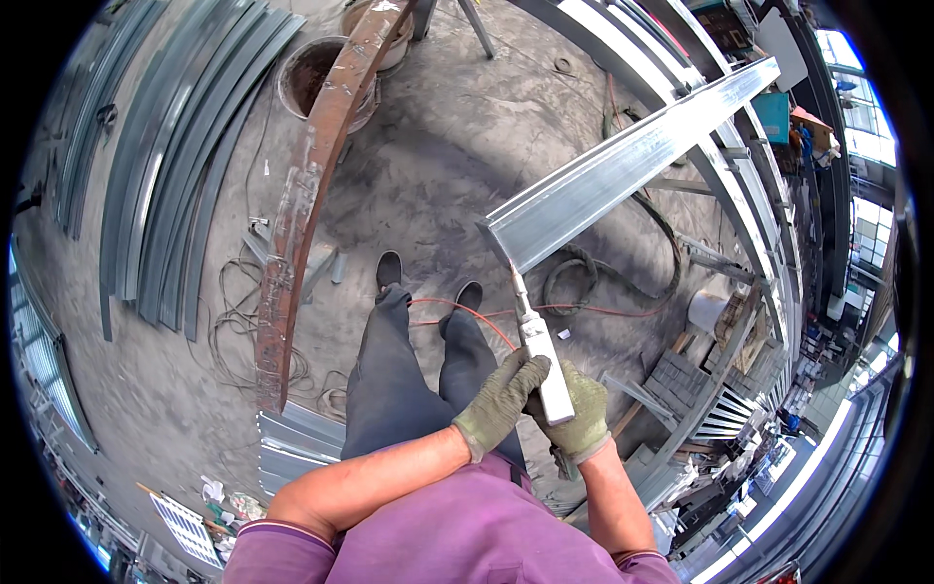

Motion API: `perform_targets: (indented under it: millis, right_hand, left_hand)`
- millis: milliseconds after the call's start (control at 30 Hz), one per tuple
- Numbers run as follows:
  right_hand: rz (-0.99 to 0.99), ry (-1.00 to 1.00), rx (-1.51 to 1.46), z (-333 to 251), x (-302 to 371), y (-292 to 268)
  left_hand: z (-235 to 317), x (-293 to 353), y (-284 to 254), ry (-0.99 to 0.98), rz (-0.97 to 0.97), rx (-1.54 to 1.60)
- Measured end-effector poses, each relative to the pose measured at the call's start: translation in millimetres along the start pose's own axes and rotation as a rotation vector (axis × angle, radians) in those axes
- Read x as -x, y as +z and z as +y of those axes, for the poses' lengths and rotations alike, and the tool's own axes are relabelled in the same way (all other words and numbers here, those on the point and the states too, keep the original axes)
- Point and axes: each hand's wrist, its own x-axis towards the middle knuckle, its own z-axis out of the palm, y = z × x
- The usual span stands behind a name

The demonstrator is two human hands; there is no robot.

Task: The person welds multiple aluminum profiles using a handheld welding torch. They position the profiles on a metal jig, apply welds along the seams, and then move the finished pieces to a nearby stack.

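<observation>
My left hand (501,404), in an olive-green work glove, is closed round the left side of a white hand tool (551,380) with a slim, pointed tip. From the other side my right hand (576,414), gloved alike, is closed against the tool's body; its fingers are partly hidden behind it. The tip points away from me and reaches the near end of a long galvanized steel channel (603,195). Whether tip and metal touch I cannot tell. An orange hose (477,313) runs over my legs toward the tool and passes behind my left hand.
To the left stands a rusty steel beam (309,204) beside a bucket (309,78). Stacked channels (185,175) lie farther left. A dark coiled hose (584,287) lies on the floor. Metal racking (754,214) curves along the right, with grey blocks (681,380) below.
</observation>
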Motion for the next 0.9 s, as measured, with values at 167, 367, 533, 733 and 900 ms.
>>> perform_targets:
  millis: [167, 367, 533, 733, 900]
  right_hand:
    - [-0.002, -0.009, -0.01, 2.9, -0.5, 0.8]
    - [-0.044, 0.027, 0.002, 8.8, 0.6, 1.9]
    - [-0.084, 0.079, -0.001, 5.1, -2.2, -3.6]
    - [-0.085, 0.086, 0.006, 5.7, -0.7, -1.9]
    - [-0.084, 0.061, 0.041, 4.6, 0.3, -2.6]
  left_hand:
    - [-1.4, -0.5, 0.2, -0.005, 0.001, 0.022]
    - [0.5, -2.4, 0.2, -0.004, 0.005, 0.038]
    - [3.5, -1.7, 1.5, -0.02, 0.004, 0.074]
    - [8.2, 1.3, 4.0, -0.022, 0.002, 0.045]
    - [7.1, 1.4, 2.7, -0.009, -0.01, 0.021]
